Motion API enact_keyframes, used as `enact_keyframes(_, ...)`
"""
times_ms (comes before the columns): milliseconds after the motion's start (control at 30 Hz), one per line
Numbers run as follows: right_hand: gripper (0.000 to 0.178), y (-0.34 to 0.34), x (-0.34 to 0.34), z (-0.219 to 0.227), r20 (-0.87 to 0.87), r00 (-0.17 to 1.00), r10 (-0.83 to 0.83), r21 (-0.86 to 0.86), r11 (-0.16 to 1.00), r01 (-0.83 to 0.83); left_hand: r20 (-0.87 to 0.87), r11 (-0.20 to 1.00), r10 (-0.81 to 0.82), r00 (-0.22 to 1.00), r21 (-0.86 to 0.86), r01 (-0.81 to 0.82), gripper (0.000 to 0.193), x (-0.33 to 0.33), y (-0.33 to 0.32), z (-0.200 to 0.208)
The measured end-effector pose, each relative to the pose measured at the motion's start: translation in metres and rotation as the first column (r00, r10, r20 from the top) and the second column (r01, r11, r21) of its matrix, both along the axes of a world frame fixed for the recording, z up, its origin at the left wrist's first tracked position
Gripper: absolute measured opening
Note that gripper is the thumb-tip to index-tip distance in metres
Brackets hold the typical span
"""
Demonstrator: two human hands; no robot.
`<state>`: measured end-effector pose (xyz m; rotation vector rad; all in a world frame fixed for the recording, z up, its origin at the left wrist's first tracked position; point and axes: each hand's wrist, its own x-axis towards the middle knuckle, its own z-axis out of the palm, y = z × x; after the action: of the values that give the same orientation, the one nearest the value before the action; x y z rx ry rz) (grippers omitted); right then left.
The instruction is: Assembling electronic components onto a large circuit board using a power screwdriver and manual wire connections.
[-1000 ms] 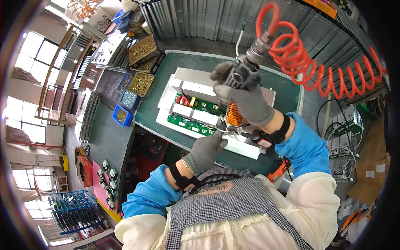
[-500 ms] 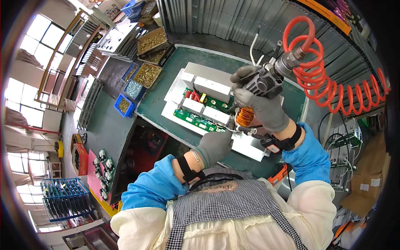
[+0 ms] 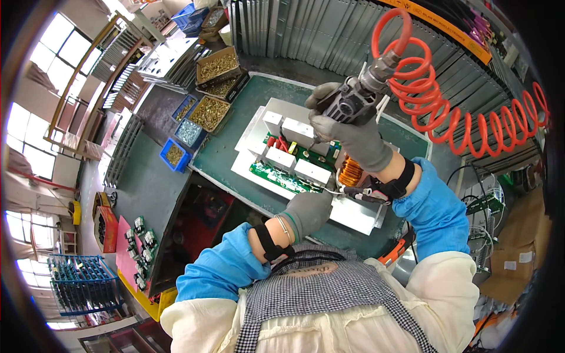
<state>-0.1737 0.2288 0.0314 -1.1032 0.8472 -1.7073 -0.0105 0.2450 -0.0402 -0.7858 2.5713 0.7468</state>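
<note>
A grey-gloved right hand (image 3: 353, 132) of mine is wrapped round a dark air screwdriver (image 3: 351, 101), held over the far right part of a green circuit board (image 3: 272, 172). The driver's thin bit slants down toward the board; whether it touches anything is unclear. White box-shaped components (image 3: 312, 172) stand on the board, with a copper-wound coil (image 3: 349, 172) by its right end. Under the board lies a pale metal plate (image 3: 360, 216). My left hand (image 3: 309, 213), gloved too, is closed at the plate's near edge, fingertips beside a white wire (image 3: 333, 191); its grip is hidden.
A red coiled air hose (image 3: 438, 120) runs from the driver to the right. Bins of brass-coloured screws (image 3: 209, 113) and a blue bin (image 3: 175, 154) stand left of the green mat (image 3: 219, 157). Grey metal panels (image 3: 329, 41) line the back. Small board assemblies (image 3: 139, 250) lie far left.
My right hand has moved left with the air screwdriver, away from the coil and over the board's far part. My left hand has dropped slightly nearer to me along the plate's edge.
</note>
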Motion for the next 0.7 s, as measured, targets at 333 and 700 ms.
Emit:
enact_keyframes(333, 0.037, -0.001, 0.004, 0.011, -0.047, 0.998, -0.029, 0.02, 0.999, 0.03, -0.008, 0.998, -0.036, 0.999, 0.051, 0.036, 0.03, 0.0, -0.009, 0.005)
enact_keyframes(700, 0.034, -0.012, 0.01, 0.027, -0.251, 0.942, 0.224, 0.092, 0.974, -0.207, -0.019, 0.995, -0.069, 0.997, 0.07, 0.07, 0.031, 0.001, -0.012, 0.0)
